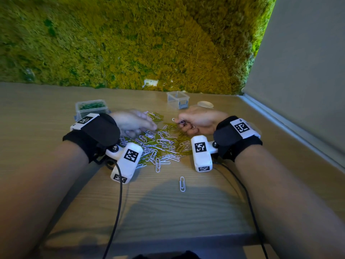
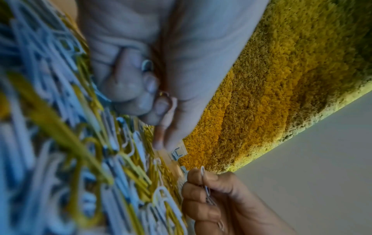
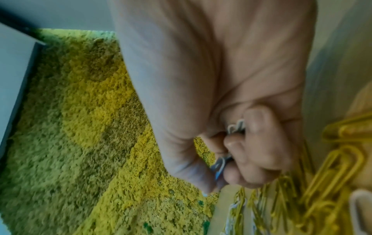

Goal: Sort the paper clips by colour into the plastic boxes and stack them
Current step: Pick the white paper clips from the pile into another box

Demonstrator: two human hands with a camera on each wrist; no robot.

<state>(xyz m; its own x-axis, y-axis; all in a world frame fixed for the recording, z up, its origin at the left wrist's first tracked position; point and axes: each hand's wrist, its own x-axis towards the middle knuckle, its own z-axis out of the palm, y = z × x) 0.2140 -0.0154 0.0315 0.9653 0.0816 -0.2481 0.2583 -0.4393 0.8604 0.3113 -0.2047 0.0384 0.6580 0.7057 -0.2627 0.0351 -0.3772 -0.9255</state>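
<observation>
A mixed pile of white and yellow paper clips (image 1: 160, 144) lies mid-table. My left hand (image 1: 141, 126), blurred, hovers low over the pile's left side; in the left wrist view its fingers (image 2: 128, 89) are curled, with white clip ends (image 2: 167, 100) showing between them. My right hand (image 1: 183, 124) is at the pile's far right edge and grips a bunch of white paper clips (image 3: 235, 127), one end sticking out (image 1: 174, 119). A clear box of green clips (image 1: 91, 108) stands behind my left wrist. An empty clear box (image 1: 177, 99) stands at the back.
A single white clip (image 1: 182, 184) lies alone nearer to me. A clear round lid-like piece (image 1: 205, 104) sits behind my right hand. A moss wall (image 1: 130, 43) backs the table (image 1: 168, 212), and a grey wall ledge (image 1: 291, 128) runs along the right.
</observation>
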